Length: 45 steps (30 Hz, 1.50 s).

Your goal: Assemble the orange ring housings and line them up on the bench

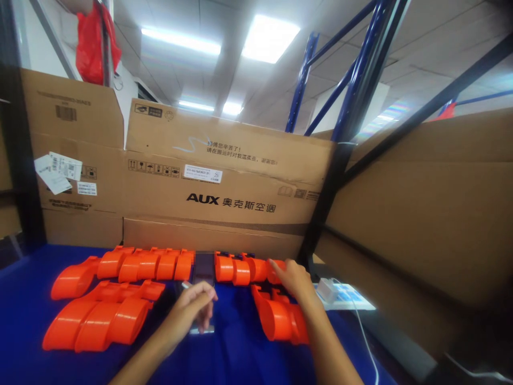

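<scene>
The left hand [191, 310] curls its fingers round a dark flat phone [203, 270] lying mid-cloth. The right hand [292, 279], fingers narrow, rests on the far orange shells [248, 270]. They look light, stiff, smooth plastic; best gripped by the rim.

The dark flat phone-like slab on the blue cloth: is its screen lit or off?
Off, it seems: the dark flat slab shows only dull grey reflection, no glow. The left hand rests over its near end.
</scene>
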Available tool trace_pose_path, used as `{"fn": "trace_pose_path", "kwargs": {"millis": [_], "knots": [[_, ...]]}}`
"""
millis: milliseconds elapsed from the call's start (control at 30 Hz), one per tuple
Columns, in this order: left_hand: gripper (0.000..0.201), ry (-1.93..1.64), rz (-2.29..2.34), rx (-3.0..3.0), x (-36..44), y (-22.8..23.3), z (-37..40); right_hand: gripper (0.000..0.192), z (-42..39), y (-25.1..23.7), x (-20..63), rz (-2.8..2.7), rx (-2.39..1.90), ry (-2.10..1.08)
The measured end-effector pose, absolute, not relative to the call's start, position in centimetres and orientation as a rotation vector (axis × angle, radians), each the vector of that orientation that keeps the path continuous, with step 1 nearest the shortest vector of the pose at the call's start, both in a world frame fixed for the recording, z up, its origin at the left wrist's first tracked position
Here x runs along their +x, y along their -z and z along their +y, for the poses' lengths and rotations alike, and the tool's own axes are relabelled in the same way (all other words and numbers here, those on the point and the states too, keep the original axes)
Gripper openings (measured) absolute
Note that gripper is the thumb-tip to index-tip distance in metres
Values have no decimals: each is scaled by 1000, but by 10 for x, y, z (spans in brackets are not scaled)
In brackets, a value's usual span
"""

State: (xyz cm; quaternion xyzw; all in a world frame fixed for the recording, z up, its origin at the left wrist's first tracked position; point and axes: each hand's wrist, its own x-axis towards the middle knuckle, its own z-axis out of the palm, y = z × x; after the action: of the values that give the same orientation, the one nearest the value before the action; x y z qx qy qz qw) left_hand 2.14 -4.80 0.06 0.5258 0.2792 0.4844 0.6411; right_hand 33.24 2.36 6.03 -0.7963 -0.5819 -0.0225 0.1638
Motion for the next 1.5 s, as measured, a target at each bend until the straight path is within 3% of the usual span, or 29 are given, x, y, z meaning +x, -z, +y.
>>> {"fn": "trace_pose_path", "kwargs": {"millis": [467, 667, 800, 967, 1133, 1300, 1500], "knots": [[30, -1178, 802, 1346, 19, 8, -39, 58, -2, -82, 307, -1621, -2210, 212], [33, -1389, 1121, 1793, -16, -37, -31, 38, -44, -100, 235, -1702, -1577, 233], [36, -1071, 1506, 2389, -42, -57, -10, 41, -46, -80, 183, -1814, -1266, 28], [45, -604, 1713, 2676, -48, -45, 20, 42, -31, -56, 166, -1891, -1191, -100], [53, -528, 1750, 2689, -41, -31, 41, 47, -18, -47, 183, -1888, -1164, -231], [40, -508, 1772, 2711, -37, -29, 47, 44, -15, -42, 187, -1843, -1133, -327], [39, -519, 1776, 2778, -36, -35, 44, 44, -15, -41, 186, -1826, -1116, -375]]}}
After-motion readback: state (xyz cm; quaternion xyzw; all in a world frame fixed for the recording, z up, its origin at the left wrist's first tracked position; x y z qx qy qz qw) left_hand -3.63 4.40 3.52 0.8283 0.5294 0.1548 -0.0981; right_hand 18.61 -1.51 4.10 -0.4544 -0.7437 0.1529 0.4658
